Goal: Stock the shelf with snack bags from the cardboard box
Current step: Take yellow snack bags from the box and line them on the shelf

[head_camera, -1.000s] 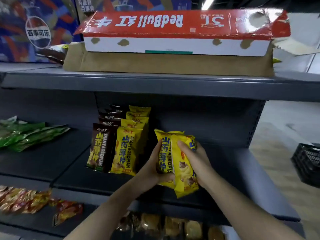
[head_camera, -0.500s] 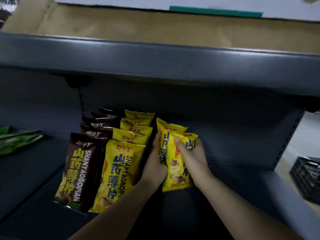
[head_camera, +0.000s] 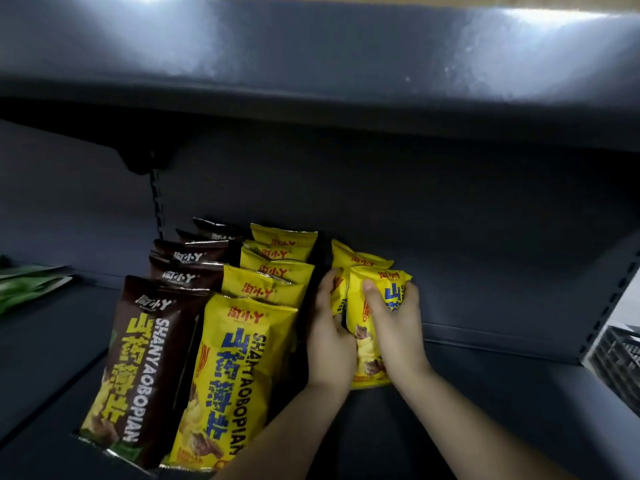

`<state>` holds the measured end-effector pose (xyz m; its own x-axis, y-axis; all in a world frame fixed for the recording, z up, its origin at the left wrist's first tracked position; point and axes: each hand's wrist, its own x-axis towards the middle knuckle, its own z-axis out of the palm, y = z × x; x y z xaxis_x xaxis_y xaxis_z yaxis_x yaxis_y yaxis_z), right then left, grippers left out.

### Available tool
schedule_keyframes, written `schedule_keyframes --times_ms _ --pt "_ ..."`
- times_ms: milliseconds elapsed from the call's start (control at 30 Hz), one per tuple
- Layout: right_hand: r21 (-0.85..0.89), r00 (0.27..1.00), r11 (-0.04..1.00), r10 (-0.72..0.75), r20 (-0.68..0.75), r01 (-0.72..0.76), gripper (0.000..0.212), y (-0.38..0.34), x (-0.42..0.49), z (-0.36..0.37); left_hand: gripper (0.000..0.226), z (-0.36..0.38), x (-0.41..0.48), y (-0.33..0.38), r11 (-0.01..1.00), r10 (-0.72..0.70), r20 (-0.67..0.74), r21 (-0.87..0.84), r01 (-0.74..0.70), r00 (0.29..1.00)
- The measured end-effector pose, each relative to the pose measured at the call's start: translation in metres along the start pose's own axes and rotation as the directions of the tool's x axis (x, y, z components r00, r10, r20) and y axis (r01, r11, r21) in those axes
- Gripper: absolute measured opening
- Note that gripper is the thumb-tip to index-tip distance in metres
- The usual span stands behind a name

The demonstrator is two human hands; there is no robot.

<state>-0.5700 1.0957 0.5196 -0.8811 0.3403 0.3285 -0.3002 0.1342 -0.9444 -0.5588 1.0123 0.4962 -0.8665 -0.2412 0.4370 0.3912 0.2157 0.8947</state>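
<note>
Yellow snack bags (head_camera: pixel 369 358), two, gripped upright on shelf (head_camera: pixel 485 393) by left hand (head_camera: pixel 329 341) and right hand (head_camera: pixel 398 337).

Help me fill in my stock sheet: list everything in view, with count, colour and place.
brown bags: at least five, brown, a row running front to back at the left of the lower shelf
yellow bags: about five, yellow, a row right beside the brown bags
held yellow bags: two, yellow, upright between both hands, right of the yellow row
green packets: count unclear (blurred), green, far left
lower shelf: one, dark grey, under the bags
upper shelf: one, grey, overhead
crate: one, black, right edge
left hand: one, grips the held yellow bags from the left
right hand: one, grips them from the right, thumb across the front
</note>
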Motion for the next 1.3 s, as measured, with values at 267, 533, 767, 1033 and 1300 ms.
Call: schedule_keyframes --times_ms 267,533,767,1033,1300 --pt "-0.077 0.992 0.993 -0.077 0.104 0.086 0.038 0.003 -0.004 0.004 0.053 0.002 0.012 -0.003 0.997 -0.08 -0.074 0.009 0.081 0.994" --pt "-0.106 0.995 0.99 -0.1 -0.03 0.096 0.041 0.009 -0.002 0.01 0.051 0.001 0.002 0.008 0.959 0.152 -0.045 0.25 -0.136 0.987" --pt "0.034 0.98 0.999 -0.016 -0.198 0.023 0.04 0.008 0.008 -0.003 0.065 0.012 0.005 -0.001 0.825 0.163 0.186 0.513 -0.237 0.969" --pt "0.051 0.979 0.999 0.029 -0.202 -0.02 0.031 0.007 0.007 -0.017 0.06 0.012 0.011 -0.001 0.841 0.127 0.179 0.502 -0.201 0.976" --pt "0.063 0.998 0.996 0.056 0.03 -0.057 0.047 0.016 0.003 -0.024 0.084 0.013 -0.005 -0.007 0.843 0.038 0.173 0.523 -0.124 0.984"
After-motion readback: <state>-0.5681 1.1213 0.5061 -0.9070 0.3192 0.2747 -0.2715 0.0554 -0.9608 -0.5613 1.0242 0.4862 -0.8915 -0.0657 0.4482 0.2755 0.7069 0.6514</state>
